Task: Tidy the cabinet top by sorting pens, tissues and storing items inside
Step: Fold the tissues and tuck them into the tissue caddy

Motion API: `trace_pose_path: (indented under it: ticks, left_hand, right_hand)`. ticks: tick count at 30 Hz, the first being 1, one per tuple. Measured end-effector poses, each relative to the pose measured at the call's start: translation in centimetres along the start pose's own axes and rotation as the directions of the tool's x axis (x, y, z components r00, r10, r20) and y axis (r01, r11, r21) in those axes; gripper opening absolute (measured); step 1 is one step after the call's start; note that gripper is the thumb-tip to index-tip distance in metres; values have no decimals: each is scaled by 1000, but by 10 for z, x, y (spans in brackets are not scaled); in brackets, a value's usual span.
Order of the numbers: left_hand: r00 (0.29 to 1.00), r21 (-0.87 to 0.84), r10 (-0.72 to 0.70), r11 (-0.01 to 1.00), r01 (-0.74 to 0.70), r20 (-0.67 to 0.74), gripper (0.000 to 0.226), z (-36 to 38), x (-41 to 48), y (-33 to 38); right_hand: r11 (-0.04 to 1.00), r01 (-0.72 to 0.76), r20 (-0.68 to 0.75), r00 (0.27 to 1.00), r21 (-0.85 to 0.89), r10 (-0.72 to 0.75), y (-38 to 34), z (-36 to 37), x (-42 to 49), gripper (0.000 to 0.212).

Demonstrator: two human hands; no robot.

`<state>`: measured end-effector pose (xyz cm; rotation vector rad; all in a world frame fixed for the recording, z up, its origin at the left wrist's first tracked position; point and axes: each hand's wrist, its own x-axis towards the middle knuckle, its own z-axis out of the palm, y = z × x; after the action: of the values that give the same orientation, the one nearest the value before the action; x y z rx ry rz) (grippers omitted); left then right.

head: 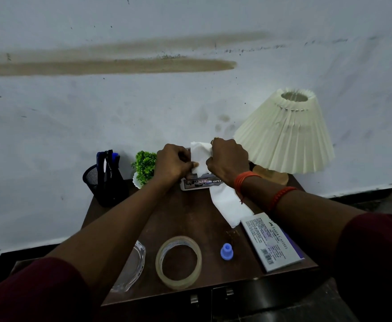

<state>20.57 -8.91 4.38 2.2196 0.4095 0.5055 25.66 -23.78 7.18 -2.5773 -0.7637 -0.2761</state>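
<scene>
Together the left hand (175,162) and right hand (227,160) pinch a tissue (199,156) above the tissue box (202,182); a second tissue (227,205) trails forward. Bare cabinet top (185,217) lies between the arms; tape roll (178,261) sits near the front edge.

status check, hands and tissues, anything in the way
Left hand and right hand both pinching a tissue above the tissue box. Second tissue loose beside the box. Tape roll, blue cap nearer, not blocking.

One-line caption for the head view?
Both hands, left hand and right hand, pinch a tissue above the tissue box.
</scene>
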Motion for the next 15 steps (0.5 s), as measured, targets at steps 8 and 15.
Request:
trace_pose_path:
  ticks: [8, 15]
  left_hand:
    - [997, 126, 63, 990, -57, -45, 16, -2, 5, -5]
    - [999, 107, 14, 994, -10, -31, 34, -2, 2, -2]
  right_hand:
    - [997, 51, -57, 997, -50, -54, 0, 5, 5, 15]
    - [994, 39, 21, 999, -105, -37, -3, 2, 3, 27]
